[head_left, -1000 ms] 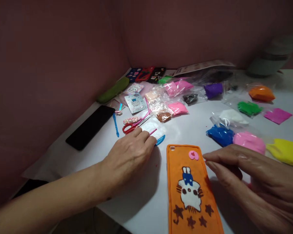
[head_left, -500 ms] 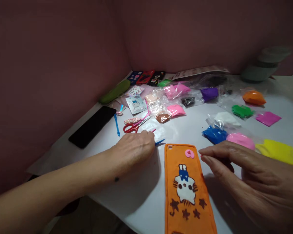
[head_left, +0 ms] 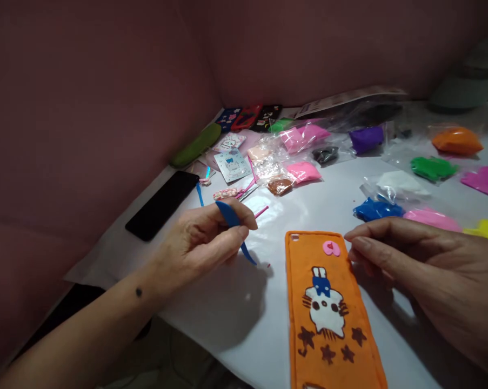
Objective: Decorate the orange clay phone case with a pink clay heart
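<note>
My left hand (head_left: 211,235) pinches a blue clay modelling tool (head_left: 230,216) between thumb and fingers, its curved tip pointing down over the white table covering. An orange clay-covered phone case (head_left: 294,302) lies to its right, with an upside-down white cat figure (head_left: 327,310) in blue, several brown stars and a pink heart (head_left: 331,248) with a small red piece on it. At the case's upper right edge is my right hand (head_left: 414,270), thumb and forefinger pressed together. Whatever sits between those fingertips, if anything, is hidden.
Bagged clay lies across the table, including blue (head_left: 376,208), orange (head_left: 458,141) and purple (head_left: 366,139). A black phone (head_left: 162,205) rests near the left edge. Behind my left hand are a pink stick (head_left: 262,212) and a blue-grey card (head_left: 232,166). Pink walls stand behind.
My left hand has turned palm-up and moved slightly left, bringing the blue tool into sight. My right fingertips stay beside the case's upper right edge. The whole view has shifted a little.
</note>
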`<action>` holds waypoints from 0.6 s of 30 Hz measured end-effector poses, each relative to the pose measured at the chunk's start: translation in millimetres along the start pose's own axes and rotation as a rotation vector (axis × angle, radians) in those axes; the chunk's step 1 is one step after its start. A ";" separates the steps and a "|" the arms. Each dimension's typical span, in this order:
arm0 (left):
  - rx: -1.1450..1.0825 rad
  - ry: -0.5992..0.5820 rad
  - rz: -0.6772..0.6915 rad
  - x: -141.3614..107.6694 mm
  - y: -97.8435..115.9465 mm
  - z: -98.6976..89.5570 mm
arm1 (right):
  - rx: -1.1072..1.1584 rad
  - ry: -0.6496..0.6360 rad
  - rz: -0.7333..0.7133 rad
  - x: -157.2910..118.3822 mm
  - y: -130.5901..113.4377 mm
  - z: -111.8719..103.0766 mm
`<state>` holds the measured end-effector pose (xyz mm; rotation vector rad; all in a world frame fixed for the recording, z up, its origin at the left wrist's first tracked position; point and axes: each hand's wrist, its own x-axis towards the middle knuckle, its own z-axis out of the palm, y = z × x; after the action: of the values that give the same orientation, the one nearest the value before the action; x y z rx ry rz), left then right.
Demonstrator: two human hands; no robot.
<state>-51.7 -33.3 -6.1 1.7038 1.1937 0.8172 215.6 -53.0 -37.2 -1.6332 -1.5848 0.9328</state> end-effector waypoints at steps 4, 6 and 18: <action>-0.124 -0.084 -0.117 -0.7 -3.1 0.9 | 0.097 -0.051 0.172 3.2 11.4 -0.4; -0.061 -0.114 -0.093 -1.1 4.0 0.3 | 0.126 -0.052 0.211 4.0 13.1 0.8; -0.088 -0.027 -0.064 -8.7 -2.4 3.4 | 0.138 -0.062 0.280 7.5 5.7 2.9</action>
<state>-52.4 -42.1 -9.8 1.5932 1.1712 0.7942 216.1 -45.8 -43.9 -1.7700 -1.3193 1.2203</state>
